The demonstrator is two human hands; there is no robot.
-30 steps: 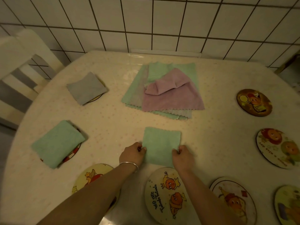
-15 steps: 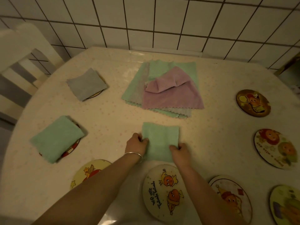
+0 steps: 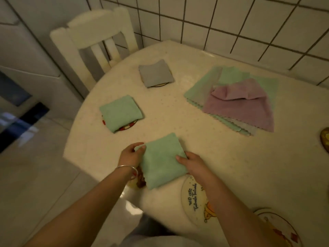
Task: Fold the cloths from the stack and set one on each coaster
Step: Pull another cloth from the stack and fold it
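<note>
At the left edge of the round, speckled, glossy worktop (image 3: 204,157), two soft folded squares already sit on coasters, a mint cloth (image 3: 121,113) and beyond it a grey cloth (image 3: 155,73). Nearer, the left hand (image 3: 130,155) and right hand (image 3: 193,164) each pinch a side of a folded green cloth (image 3: 161,161), both grips grasping it, and it lies over a mostly hidden coaster (image 3: 139,181): the placing step, I judge, which next calls for letting go and reaching right. There the stack (image 3: 236,100) waits, flat fleecy sheets with scalloped hems and a rumpled mauve one on top, and bare printed coasters, the nearest (image 3: 195,202) beside the right wrist.
</note>
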